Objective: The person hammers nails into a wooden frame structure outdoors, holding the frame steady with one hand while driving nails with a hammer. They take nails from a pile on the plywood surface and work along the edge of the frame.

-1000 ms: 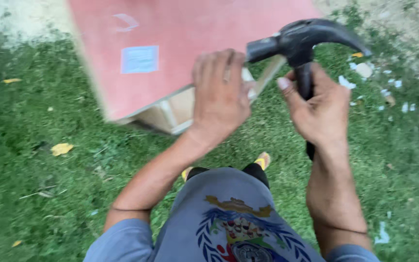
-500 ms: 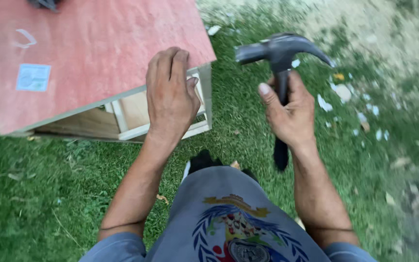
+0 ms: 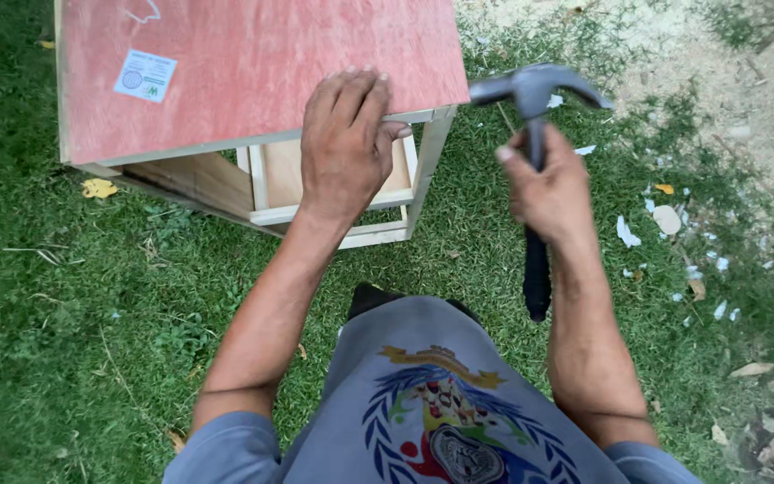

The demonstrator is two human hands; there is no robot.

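Pressing flat on the near right edge of the red plywood panel [image 3: 253, 72] atop a wooden box frame [image 3: 333, 193] on grass [image 3: 64, 341], the left hand [image 3: 344, 143] steadies it while the right hand [image 3: 550, 184], fist closed around a claw hammer [image 3: 532, 99], should strike squarely, clear of the fingers.

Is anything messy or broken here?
Nothing looks broken. The red plywood panel lies flat on the wooden box frame, with the left hand on its edge and the right hand gripping a claw hammer. Only mess: white scraps scattered on the grass.
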